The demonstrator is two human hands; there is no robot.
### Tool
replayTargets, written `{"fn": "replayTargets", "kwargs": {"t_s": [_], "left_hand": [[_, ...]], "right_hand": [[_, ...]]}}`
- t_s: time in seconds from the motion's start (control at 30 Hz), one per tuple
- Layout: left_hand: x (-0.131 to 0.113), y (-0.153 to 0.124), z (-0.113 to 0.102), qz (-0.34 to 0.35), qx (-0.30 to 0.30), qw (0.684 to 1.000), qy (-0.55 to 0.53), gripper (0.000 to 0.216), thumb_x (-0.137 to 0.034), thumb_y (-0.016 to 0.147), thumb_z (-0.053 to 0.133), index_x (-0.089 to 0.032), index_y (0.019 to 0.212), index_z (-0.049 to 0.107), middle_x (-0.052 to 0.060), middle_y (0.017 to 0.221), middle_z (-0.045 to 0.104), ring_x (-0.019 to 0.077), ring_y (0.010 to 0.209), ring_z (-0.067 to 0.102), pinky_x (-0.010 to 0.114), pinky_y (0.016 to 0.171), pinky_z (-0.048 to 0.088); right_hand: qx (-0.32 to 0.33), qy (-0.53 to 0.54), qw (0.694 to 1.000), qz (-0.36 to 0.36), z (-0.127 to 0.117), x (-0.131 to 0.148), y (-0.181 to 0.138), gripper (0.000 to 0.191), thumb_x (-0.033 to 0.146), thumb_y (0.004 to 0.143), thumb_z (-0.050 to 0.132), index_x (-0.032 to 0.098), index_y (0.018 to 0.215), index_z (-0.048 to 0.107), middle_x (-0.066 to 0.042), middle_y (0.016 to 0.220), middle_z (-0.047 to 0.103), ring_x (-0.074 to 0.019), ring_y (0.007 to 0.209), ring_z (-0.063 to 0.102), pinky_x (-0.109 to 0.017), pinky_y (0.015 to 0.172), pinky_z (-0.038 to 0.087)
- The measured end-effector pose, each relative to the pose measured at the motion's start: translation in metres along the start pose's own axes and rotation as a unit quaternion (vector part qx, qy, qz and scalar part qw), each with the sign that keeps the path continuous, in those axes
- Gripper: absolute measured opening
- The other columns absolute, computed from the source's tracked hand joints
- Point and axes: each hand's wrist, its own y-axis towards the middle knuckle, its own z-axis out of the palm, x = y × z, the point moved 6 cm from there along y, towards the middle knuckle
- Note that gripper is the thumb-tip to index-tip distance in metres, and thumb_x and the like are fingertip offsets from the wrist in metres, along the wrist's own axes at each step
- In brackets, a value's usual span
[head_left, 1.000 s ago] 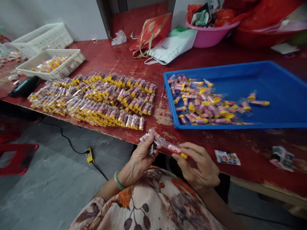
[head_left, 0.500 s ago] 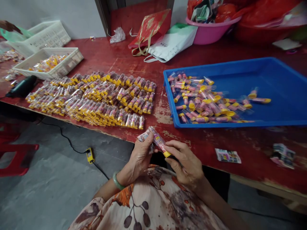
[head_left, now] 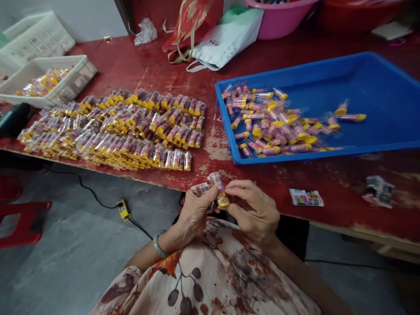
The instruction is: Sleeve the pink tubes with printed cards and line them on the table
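Observation:
My left hand [head_left: 198, 210], closed, pinches a small clear tube [head_left: 219, 192] with a yellow cap at its near end, upright over the table's front edge. A printed plastic film lies around this tube. The same hand holds several loose printed film sleeves [head_left: 201, 189] behind the thumb. My right hand [head_left: 256, 212] is closed, its thumb and fingertips against the tube's right side by the cap. Rows of wrapped tubes [head_left: 131, 131] lie stacked beyond my left hand. A blue tray [head_left: 370, 105] beyond my right hand holds a heap of yellow-capped tubes [head_left: 275, 127].
Two printed film pieces, one flat [head_left: 306, 197] and one crumpled stack [head_left: 379, 191], lie at the right. White baskets [head_left: 78, 72], a dark green tool [head_left: 15, 120], bags [head_left: 226, 39] and a pink basin [head_left: 282, 19] stand around. A red stool [head_left: 24, 218] and yellow socket [head_left: 124, 210] are below.
The tube has turned more upright between my hands, and printed film now shows over its yellow end. My right fingers have shifted to its side. The view has tilted down slightly.

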Motion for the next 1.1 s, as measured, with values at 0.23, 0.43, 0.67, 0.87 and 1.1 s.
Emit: {"fn": "replayTargets", "kwargs": {"t_s": [0.23, 0.43, 0.67, 0.87, 1.1], "left_hand": [[0.002, 0.004, 0.0, 0.008, 0.011, 1.0, 0.002, 0.035, -0.043, 0.061, 0.082, -0.013, 0.067, 0.065, -0.002, 0.058, 0.059, 0.0062, 0.046, 0.05, 0.016, 0.042, 0.042], [-0.001, 0.0, 0.003, 0.011, 0.008, 1.0, 0.016, 0.035, -0.041, 0.059, 0.083, -0.013, 0.066, 0.064, -0.003, 0.057, 0.058, 0.0057, 0.045, 0.048, 0.017, 0.041, 0.042], [0.001, -0.004, 0.004, 0.002, 0.005, 1.0, 0.001, 0.035, -0.039, 0.056, 0.085, -0.013, 0.068, 0.065, -0.002, 0.06, 0.06, 0.0064, 0.047, 0.05, 0.018, 0.042, 0.044], [0.005, -0.003, 0.002, -0.003, -0.004, 1.0, 0.001, 0.036, -0.04, 0.056, 0.085, -0.013, 0.07, 0.065, -0.002, 0.063, 0.06, 0.0071, 0.05, 0.052, 0.018, 0.043, 0.044], [0.001, 0.007, -0.006, 0.007, 0.001, 1.0, 0.014, 0.036, -0.042, 0.062, 0.082, -0.011, 0.072, 0.066, -0.001, 0.062, 0.06, 0.0057, 0.047, 0.049, 0.017, 0.044, 0.043]], "right_hand": [[0.05, -0.031, 0.998, -0.035, -0.003, -0.004, -0.002, 0.035, 0.003, 0.077, 0.066, 0.023, 0.107, 0.066, -0.005, 0.097, 0.066, -0.0163, 0.085, 0.065, -0.028, 0.072, 0.055], [-0.004, -0.097, 0.991, -0.096, -0.002, 0.001, -0.015, 0.048, -0.001, 0.077, 0.062, 0.022, 0.119, 0.064, -0.007, 0.102, 0.068, -0.0183, 0.089, 0.067, -0.029, 0.073, 0.057], [-0.017, -0.154, 0.98, -0.124, -0.002, 0.004, -0.021, 0.048, 0.002, 0.079, 0.062, 0.022, 0.122, 0.062, -0.008, 0.101, 0.071, -0.0194, 0.086, 0.07, -0.028, 0.069, 0.058], [0.019, -0.243, 0.96, -0.14, 0.004, 0.007, -0.022, 0.039, 0.011, 0.085, 0.057, 0.024, 0.122, 0.061, -0.006, 0.098, 0.073, -0.019, 0.085, 0.071, -0.026, 0.07, 0.058], [0.07, -0.148, 0.982, -0.097, 0.001, -0.001, -0.006, 0.035, 0.01, 0.081, 0.061, 0.022, 0.113, 0.064, -0.007, 0.099, 0.071, -0.0186, 0.085, 0.07, -0.027, 0.073, 0.057]]}}
